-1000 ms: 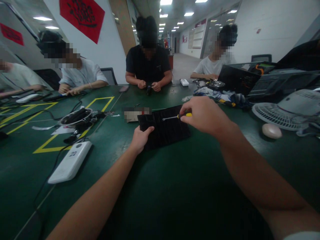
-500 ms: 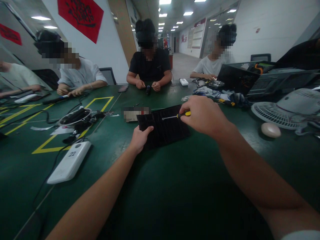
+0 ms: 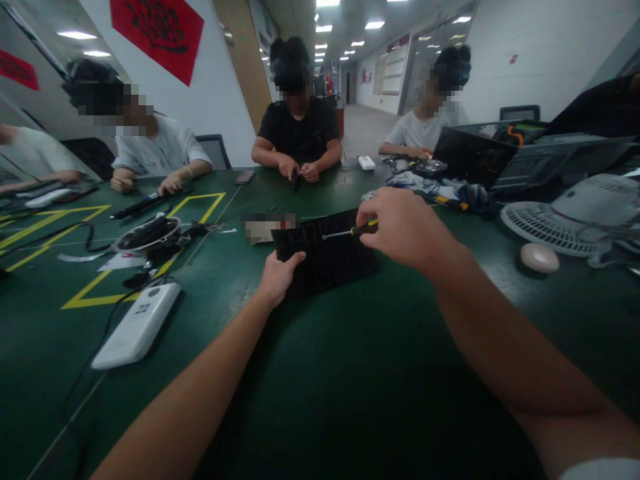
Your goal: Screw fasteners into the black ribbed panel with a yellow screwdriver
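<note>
My left hand (image 3: pixel 278 275) grips the left edge of a flat black panel (image 3: pixel 335 261), its thumb lying over the front face. The panel has a ribbed or slatted surface and is tilted up toward me above the table. In my right hand (image 3: pixel 400 227) is a screwdriver (image 3: pixel 345 233) with a yellow and black handle and a thin metal shaft. Its tip lies against or just over the upper middle of the panel; contact is too small to tell. Right behind the panel's left side is a pale, partly blurred box (image 3: pixel 263 229).
A white power bank (image 3: pixel 137 327) marked 22 lies at left, near a coil of cables (image 3: pixel 150 235). On the right are a white fan cage (image 3: pixel 555 227), a pale oval object (image 3: pixel 539 257) and a cloth heap (image 3: pixel 435 189). Several people sit around the green table (image 3: pixel 320 387).
My right hand has turned the screwdriver handle slightly, with the tip staying at about the same spot. A person at left has lowered a dark rod-like object to the table.
</note>
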### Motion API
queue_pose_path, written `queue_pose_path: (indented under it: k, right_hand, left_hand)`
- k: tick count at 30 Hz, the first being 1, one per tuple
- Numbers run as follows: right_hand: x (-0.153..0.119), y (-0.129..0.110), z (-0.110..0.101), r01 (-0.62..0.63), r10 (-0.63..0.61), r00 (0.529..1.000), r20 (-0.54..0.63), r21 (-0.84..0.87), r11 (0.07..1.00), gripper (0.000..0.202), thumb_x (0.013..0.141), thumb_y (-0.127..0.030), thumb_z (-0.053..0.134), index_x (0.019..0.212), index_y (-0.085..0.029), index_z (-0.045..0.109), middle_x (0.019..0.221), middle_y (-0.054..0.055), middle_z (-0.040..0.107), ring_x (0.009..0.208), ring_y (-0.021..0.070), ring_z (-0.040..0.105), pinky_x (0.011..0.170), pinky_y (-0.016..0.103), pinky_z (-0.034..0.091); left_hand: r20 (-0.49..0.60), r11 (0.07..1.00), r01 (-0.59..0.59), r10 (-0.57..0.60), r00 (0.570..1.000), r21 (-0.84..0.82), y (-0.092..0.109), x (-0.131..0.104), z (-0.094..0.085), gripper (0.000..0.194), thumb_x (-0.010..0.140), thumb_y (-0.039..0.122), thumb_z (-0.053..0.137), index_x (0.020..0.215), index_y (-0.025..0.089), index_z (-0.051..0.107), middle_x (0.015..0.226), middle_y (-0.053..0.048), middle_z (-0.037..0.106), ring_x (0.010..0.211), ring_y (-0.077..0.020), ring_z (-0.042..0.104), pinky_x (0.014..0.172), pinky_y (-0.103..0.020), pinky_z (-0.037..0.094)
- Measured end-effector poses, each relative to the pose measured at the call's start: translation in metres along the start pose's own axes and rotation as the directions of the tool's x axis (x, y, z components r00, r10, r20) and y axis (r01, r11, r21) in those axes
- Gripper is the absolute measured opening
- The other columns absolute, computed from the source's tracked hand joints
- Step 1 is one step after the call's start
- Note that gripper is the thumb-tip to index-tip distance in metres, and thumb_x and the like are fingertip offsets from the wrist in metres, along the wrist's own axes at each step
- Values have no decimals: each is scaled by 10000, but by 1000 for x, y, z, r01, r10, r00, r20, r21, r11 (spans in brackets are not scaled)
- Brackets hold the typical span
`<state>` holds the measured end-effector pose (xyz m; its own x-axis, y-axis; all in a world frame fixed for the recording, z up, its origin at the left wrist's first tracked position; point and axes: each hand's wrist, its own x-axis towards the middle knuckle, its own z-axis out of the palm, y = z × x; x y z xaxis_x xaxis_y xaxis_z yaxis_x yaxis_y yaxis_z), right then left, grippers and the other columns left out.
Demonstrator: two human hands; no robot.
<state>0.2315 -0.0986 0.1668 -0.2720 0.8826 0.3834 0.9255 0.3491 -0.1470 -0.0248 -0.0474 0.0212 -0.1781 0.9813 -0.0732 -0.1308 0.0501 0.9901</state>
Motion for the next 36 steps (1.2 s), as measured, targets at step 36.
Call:
queue_pose_path:
  k: [36]
  right_hand:
    - [0, -1, -1, -28, 28, 999, 21, -4, 1000, 217, 877, -181, 718, 1029, -221, 867, 1096, 109, 792, 1013, 307, 716, 836, 418, 500]
  left_hand:
    - [22, 1000, -9, 8, 1000, 28, -7, 7, -5, 362, 729, 247, 925, 1043, 198, 752, 1060, -96, 836, 1040, -310, 814, 1028, -516, 651]
